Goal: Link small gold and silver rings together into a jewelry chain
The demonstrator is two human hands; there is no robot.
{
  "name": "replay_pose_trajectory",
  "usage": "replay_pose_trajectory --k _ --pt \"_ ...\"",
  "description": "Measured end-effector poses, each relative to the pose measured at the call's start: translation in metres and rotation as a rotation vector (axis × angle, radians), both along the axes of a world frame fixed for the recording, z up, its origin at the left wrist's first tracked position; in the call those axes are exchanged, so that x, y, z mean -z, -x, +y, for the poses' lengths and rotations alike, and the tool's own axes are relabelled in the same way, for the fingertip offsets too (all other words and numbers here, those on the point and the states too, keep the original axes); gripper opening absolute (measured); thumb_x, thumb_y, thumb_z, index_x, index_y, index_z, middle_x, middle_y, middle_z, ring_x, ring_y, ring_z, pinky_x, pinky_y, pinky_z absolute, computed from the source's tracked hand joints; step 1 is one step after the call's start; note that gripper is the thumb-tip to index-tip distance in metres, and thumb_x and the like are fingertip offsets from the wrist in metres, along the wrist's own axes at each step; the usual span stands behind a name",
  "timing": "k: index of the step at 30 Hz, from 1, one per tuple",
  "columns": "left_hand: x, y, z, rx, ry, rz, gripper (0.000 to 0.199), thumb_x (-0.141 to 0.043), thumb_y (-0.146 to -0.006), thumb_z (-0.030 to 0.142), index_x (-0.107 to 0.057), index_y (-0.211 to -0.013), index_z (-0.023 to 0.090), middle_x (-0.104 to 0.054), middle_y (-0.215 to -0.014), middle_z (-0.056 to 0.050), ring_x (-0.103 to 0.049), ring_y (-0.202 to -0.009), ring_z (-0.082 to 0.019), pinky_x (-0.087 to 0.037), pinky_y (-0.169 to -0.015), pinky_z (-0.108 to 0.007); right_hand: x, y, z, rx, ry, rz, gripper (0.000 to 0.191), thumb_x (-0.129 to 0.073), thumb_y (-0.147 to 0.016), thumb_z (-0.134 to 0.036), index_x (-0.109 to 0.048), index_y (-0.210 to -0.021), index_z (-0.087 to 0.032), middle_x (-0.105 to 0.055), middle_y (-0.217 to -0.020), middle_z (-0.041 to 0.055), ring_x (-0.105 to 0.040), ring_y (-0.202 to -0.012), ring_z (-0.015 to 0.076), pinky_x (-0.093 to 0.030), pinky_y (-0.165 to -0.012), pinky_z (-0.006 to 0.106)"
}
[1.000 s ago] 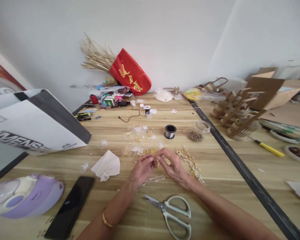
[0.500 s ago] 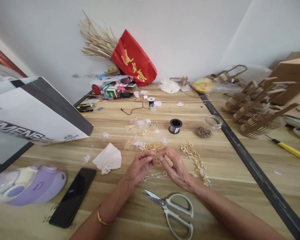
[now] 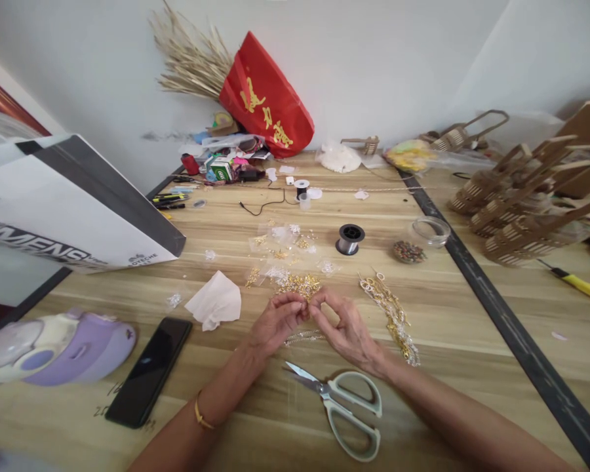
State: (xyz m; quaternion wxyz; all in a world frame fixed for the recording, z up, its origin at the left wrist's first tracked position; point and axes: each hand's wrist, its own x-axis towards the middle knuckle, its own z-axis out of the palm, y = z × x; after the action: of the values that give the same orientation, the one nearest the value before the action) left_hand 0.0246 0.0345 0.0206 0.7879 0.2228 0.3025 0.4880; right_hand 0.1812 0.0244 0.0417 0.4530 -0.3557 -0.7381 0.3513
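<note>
My left hand (image 3: 281, 318) and my right hand (image 3: 341, 326) meet fingertip to fingertip just in front of a pile of gold beads (image 3: 299, 284). Both hands are pinched, and whatever lies between the fingertips is too small to make out. Under them a silver chain (image 3: 305, 335) lies on the wooden table, partly hidden by the fingers. Scissors (image 3: 324, 388) with pale handles lie below the hands, blades slightly apart. Gold and silver chains (image 3: 396, 321) are laid out right of my right hand. Small bags of beads (image 3: 278, 242) are spread behind the pile.
A wire spool (image 3: 350, 240) and a jar of coloured beads (image 3: 409, 252) stand behind the chains. Left are a tissue (image 3: 215, 300), a black phone (image 3: 150, 370), a purple device (image 3: 78, 347) and a white box (image 3: 73, 210). Small woven baskets (image 3: 516, 223) and a yellow cutter (image 3: 587, 288) are at the right.
The view has shifted a little. My fingertips have come closer together, and the hands now cover more of the silver chain.
</note>
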Motion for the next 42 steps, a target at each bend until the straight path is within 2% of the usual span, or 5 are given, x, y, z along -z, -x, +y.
replay_pose_trajectory --k 9,20,36,42 --pt "0.003 -0.001 0.0 -0.01 0.006 0.006 0.017 -0.083 -0.055 0.016 -0.072 -0.067 0.013 -0.069 -0.062 -0.002 -0.061 -0.062 -0.011 -0.047 -0.066 -0.023 -0.005 -0.001 -0.002 0.003 0.114 0.007 0.015 -0.046 -0.09 -0.024 -0.054 -0.079 -0.018 -0.06 -0.076 0.003 -0.058 -0.072 0.0143 -0.047 -0.067 0.026" --pt "0.007 -0.008 -0.003 -0.022 0.072 -0.141 0.014 -0.081 -0.059 0.013 -0.068 -0.066 0.012 -0.066 -0.065 0.0 -0.061 -0.065 -0.009 -0.048 -0.067 -0.021 -0.004 0.0 -0.001 0.028 -0.013 -0.028 0.012 -0.048 -0.089 -0.021 -0.053 -0.079 -0.018 -0.058 -0.073 0.0017 -0.055 -0.071 0.0135 -0.045 -0.068 0.026" --pt "0.004 -0.013 -0.007 -0.057 0.155 -0.19 0.019 -0.082 -0.057 0.013 -0.067 -0.067 0.01 -0.067 -0.066 -0.001 -0.062 -0.067 -0.011 -0.049 -0.067 -0.022 -0.009 0.0 -0.003 0.032 0.07 -0.033 0.015 -0.047 -0.088 -0.023 -0.053 -0.075 -0.018 -0.058 -0.07 0.0018 -0.056 -0.069 0.0144 -0.045 -0.065 0.026" --pt "0.004 -0.012 -0.008 -0.063 0.169 -0.177 0.013 -0.078 -0.063 0.011 -0.065 -0.066 0.011 -0.066 -0.067 0.0 -0.061 -0.067 -0.01 -0.049 -0.068 -0.022 -0.009 0.0 -0.003 0.04 0.092 -0.047 0.016 -0.047 -0.088 -0.025 -0.053 -0.075 -0.018 -0.058 -0.07 0.0018 -0.055 -0.069 0.0143 -0.045 -0.062 0.026"
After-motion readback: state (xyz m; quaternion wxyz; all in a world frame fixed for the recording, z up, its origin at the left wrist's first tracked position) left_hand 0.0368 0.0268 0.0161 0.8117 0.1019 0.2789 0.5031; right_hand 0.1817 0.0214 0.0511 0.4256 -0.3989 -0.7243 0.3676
